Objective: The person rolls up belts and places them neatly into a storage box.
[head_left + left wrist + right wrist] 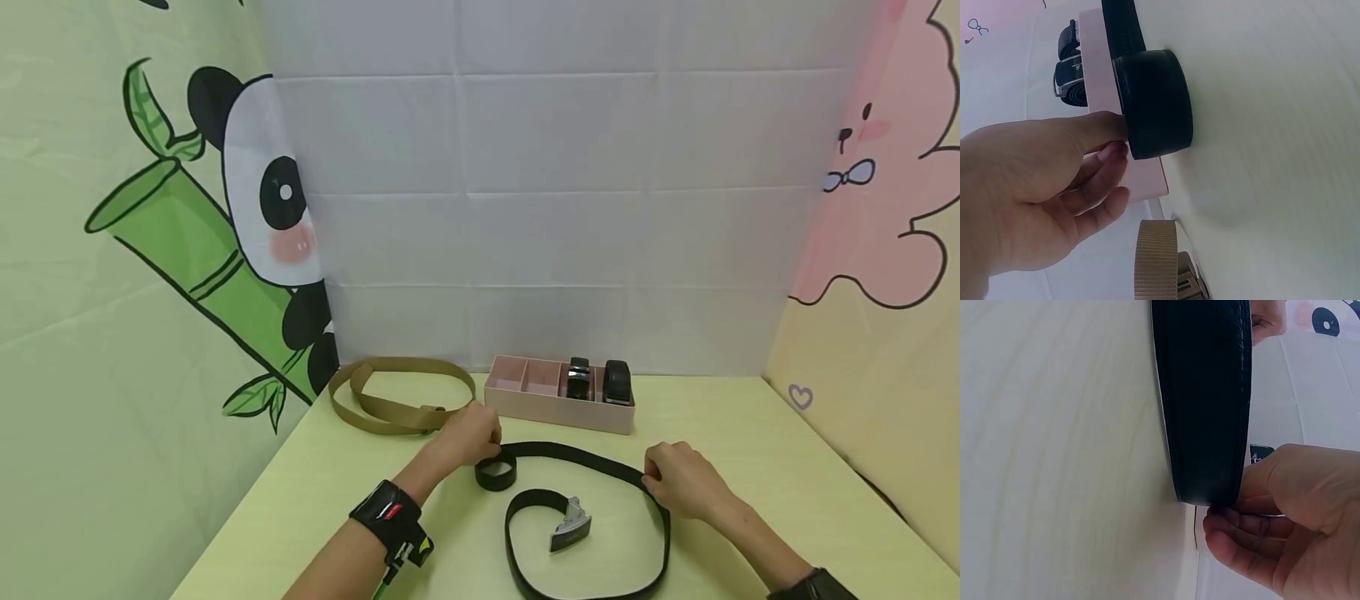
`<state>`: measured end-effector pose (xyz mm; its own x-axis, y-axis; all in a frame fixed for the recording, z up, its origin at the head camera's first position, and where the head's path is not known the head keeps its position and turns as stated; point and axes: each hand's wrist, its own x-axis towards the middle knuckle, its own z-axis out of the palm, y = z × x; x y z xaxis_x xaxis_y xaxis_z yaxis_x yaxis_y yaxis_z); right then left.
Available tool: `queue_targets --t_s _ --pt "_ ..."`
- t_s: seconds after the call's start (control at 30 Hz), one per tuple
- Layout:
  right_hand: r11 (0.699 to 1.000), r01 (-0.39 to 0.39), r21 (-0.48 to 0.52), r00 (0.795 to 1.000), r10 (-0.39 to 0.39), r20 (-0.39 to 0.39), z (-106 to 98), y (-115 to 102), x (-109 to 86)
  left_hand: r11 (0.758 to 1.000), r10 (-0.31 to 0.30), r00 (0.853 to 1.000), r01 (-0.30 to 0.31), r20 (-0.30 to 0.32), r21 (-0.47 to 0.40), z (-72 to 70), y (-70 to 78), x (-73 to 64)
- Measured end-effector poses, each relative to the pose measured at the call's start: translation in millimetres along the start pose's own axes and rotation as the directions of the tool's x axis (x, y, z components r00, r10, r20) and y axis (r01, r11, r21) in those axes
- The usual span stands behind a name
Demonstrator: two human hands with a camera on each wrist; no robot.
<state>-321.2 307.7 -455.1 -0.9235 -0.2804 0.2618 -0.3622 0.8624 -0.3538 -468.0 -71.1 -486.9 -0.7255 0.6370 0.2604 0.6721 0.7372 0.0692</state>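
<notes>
A black leather belt (570, 452) stands on its edge on the table, its strap curving round to a silver buckle (573, 523) in the middle. At its far end the strap is rolled into a small loop (1155, 105), which my left hand (471, 433) pinches by the upper edge between thumb and fingers. Further along, my right hand (684, 479) pinches the same strap where it bends toward me. In the right wrist view the strap (1207, 400) runs from those fingertips toward the left hand.
Behind the belt is a pink compartment box (558, 411) with two rolled black belts (617, 382) in its right-hand compartments. A tan woven belt (401, 417) lies coiled at the back left, close to my left hand. A white cloth wall (555, 208) closes off the back.
</notes>
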Motion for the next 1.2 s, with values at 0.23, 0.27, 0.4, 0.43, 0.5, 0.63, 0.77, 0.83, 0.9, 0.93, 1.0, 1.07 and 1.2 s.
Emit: queue_targets --t_s 0.23,0.27,0.4,0.43,0.5,0.63,0.77,0.83,0.9,0.93,1.0,1.07,1.2 --pt "0.993 0.1 -0.066 0.993 -0.103 -0.051 0 -24 -3.7 1.0 0.016 1.0 -0.016 -0.021 0.002 -4.2 1.8 -2.9" --pt "0.99 0.137 -0.036 0.99 -0.138 -0.035 -1 -30 -3.9 1.0 0.02 0.999 -0.02 -0.026 0.004 -3.9 1.7 -2.7" --pt "0.941 0.298 0.161 0.935 -0.321 0.148 -3 -51 -4.8 0.999 0.025 0.999 -0.026 -0.032 -0.026 -2.7 1.4 -1.8" --pt "0.923 0.332 0.195 0.908 -0.368 0.199 -3 -54 -5.3 0.999 0.024 0.999 -0.025 -0.042 -0.023 1.5 0.0 -1.6" --pt "0.895 0.372 0.245 0.859 -0.432 0.275 -2 -60 -6.3 0.999 0.014 0.999 -0.015 -0.038 -0.035 7.5 -3.0 0.1" --pt "0.854 0.432 0.29 0.826 -0.504 0.254 5 -65 -6.7 0.999 -0.037 0.999 0.037 -0.024 -0.013 11.7 -1.5 1.0" --pt "0.806 0.498 0.32 0.811 -0.563 0.158 19 -75 -2.4 0.998 -0.06 0.998 0.06 0.021 0.024 -16.9 22.6 -4.6" --pt "0.785 0.534 0.313 0.798 -0.591 0.12 28 -85 1.1 0.998 -0.054 0.998 0.053 0.043 0.016 -34.1 37.3 -7.8" --pt "0.767 0.572 0.292 0.784 -0.616 0.081 38 -99 5.1 0.999 -0.051 0.996 0.05 0.072 0.017 -47.8 50.3 -9.8" --pt "0.76 0.588 0.277 0.779 -0.624 0.059 44 -107 7.5 0.999 -0.036 0.997 0.034 0.061 0.034 -44.0 48.1 -8.6" --pt "0.757 0.601 0.257 0.779 -0.627 0.023 57 -124 12.9 0.998 -0.026 0.998 0.023 0.061 0.058 -41.7 48.3 -6.6" --pt "0.773 0.579 0.257 0.8 -0.6 0.001 69 -142 18.6 0.996 -0.004 0.999 0.001 0.037 0.084 -31.9 42.6 -4.6" --pt "0.828 0.462 0.318 0.871 -0.491 0.012 87 -167 29.1 0.998 -0.031 0.999 0.029 0.034 0.061 -43.6 54.6 -9.8"
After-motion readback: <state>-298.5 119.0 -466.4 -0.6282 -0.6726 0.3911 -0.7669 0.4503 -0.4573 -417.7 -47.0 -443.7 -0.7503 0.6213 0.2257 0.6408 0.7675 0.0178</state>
